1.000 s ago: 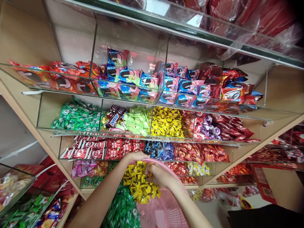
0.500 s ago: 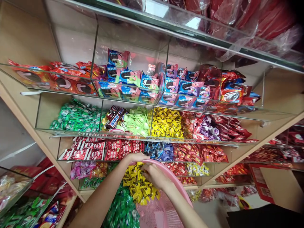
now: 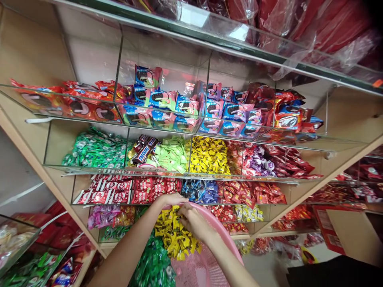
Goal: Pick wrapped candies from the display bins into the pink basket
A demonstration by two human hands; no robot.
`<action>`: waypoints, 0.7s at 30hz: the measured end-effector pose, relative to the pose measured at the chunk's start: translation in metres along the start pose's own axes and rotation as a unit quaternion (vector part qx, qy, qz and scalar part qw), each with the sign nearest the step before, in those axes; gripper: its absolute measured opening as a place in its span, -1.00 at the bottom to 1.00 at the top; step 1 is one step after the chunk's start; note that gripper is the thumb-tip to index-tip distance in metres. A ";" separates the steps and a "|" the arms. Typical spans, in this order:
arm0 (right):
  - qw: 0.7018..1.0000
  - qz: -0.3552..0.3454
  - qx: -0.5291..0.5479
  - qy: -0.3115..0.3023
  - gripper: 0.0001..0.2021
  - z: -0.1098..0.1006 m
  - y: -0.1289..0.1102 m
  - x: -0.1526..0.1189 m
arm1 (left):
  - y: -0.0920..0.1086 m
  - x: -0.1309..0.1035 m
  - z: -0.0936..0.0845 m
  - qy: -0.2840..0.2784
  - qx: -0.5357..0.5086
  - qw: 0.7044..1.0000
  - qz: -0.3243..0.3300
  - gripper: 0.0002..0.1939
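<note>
Pink plastic basket point(image 3: 226, 231), near centre, holds yellow-wrapped candies point(image 3: 176, 235) toward its far left side, green-wrapped candies point(image 3: 154, 261) nearer. Left hand point(image 3: 172, 199) lies at far rim; can't tell whether its fingers grasp it. Right hand point(image 3: 193, 219) at yellow candies, fingers curled, can't tell if grasping any. Shelves of packaged sweets beyond.

Left fingers point(image 3: 178, 197) on pink basket point(image 3: 223, 229) — right fingers point(image 3: 186, 212) at yellow candies point(image 3: 178, 240).
</note>
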State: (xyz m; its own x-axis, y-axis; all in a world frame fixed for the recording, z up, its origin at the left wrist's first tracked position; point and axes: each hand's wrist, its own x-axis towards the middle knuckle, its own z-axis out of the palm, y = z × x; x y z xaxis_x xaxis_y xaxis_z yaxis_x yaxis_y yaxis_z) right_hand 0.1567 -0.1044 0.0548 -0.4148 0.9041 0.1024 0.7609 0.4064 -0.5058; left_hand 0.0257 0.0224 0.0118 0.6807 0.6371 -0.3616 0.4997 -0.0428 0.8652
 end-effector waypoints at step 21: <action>0.979 -0.064 0.020 0.190 -0.81 -0.124 -0.019 0.004 | -0.007 0.008 -0.007 -0.001 0.083 0.996 0.017 -0.45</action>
State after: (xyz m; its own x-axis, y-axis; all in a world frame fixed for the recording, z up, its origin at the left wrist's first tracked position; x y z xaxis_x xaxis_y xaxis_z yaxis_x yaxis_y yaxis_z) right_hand 0.2024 -0.0916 0.1714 -0.2840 0.8328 0.4751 0.6911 0.5212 -0.5006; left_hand 0.0242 0.0328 0.0050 0.6996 0.6320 -0.3333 0.5579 -0.1918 0.8074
